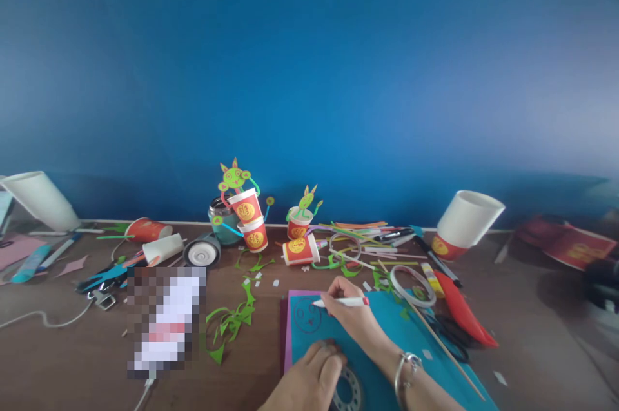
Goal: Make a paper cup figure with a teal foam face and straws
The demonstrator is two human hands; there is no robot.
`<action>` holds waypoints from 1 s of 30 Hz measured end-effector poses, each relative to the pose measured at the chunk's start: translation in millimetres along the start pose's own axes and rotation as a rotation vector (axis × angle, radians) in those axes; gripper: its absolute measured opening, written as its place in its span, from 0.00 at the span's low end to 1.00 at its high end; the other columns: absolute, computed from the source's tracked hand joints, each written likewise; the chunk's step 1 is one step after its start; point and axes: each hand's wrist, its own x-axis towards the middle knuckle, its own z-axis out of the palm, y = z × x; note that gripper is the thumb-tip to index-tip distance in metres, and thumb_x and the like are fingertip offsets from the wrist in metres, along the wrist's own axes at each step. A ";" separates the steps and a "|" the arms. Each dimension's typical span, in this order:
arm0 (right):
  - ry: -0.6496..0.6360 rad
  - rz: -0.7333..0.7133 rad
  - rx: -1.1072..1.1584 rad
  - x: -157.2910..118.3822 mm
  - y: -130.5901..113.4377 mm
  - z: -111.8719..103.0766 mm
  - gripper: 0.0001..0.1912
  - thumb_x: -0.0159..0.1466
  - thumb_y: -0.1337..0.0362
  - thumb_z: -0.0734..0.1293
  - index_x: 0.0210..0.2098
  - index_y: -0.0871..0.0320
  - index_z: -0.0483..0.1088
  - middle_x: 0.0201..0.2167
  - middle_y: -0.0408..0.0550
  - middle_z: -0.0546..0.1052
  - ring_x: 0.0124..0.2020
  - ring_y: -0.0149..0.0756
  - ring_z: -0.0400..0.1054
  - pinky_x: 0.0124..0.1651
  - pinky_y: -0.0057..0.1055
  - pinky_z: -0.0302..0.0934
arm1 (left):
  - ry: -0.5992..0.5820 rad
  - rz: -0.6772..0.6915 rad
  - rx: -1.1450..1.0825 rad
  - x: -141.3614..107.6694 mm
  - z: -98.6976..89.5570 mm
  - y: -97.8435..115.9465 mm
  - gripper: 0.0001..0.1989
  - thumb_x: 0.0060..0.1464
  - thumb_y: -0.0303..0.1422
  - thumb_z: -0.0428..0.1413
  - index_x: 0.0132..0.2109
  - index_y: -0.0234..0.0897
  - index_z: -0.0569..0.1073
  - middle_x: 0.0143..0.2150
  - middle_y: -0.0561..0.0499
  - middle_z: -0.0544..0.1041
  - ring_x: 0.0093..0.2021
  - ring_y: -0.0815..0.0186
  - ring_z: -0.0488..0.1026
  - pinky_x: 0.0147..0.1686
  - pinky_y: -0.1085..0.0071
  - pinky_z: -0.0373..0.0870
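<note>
My right hand (349,314) is closed around a white marker (351,302) with a red end. Its tip touches blue paper (382,327) at a round drawn face (307,315) with two eyes and a mouth. Lower down, my left hand (312,372) rests on the same sheet with its fingers bent together. Whatever they grip, if anything, is hidden. Right beside its thumb lies a grey ring with holes (349,391), partly covered by the hand. A purple sheet (289,333) shows under the blue one.
Behind the paper stand decorated red paper cups (254,237) with green cut-out figures, and one cup (300,251) lies sideways. Green scraps (232,320) litter the left. Rightward are a tape roll (413,286), a thin stick (445,350), black-handled scissors (452,337) and stacked cups (467,220).
</note>
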 end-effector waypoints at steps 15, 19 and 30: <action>0.003 -0.013 0.195 3.4 7.1 0.9 0.14 0.59 0.53 0.63 0.23 0.56 0.66 0.16 0.42 0.73 0.20 0.31 0.65 0.23 0.25 0.56 | 0.019 -0.004 -0.022 1.8 -1.7 1.2 0.27 0.56 0.49 0.50 0.52 0.31 0.64 0.50 0.38 0.73 0.53 0.56 0.69 0.54 0.63 0.66; 0.017 0.026 0.188 2.8 6.7 0.7 0.13 0.58 0.55 0.63 0.23 0.56 0.66 0.16 0.41 0.73 0.19 0.30 0.64 0.20 0.24 0.54 | -0.001 -0.014 0.001 1.7 -3.1 2.2 0.25 0.56 0.47 0.52 0.51 0.31 0.64 0.50 0.38 0.73 0.53 0.55 0.69 0.53 0.64 0.67; 0.094 0.162 0.316 -0.5 1.5 -1.1 0.11 0.56 0.57 0.62 0.22 0.57 0.65 0.14 0.39 0.70 0.17 0.28 0.61 0.18 0.23 0.53 | 0.020 0.004 0.060 0.6 -0.3 0.2 0.14 0.60 0.33 0.51 0.51 0.32 0.63 0.47 0.40 0.75 0.50 0.57 0.70 0.49 0.65 0.70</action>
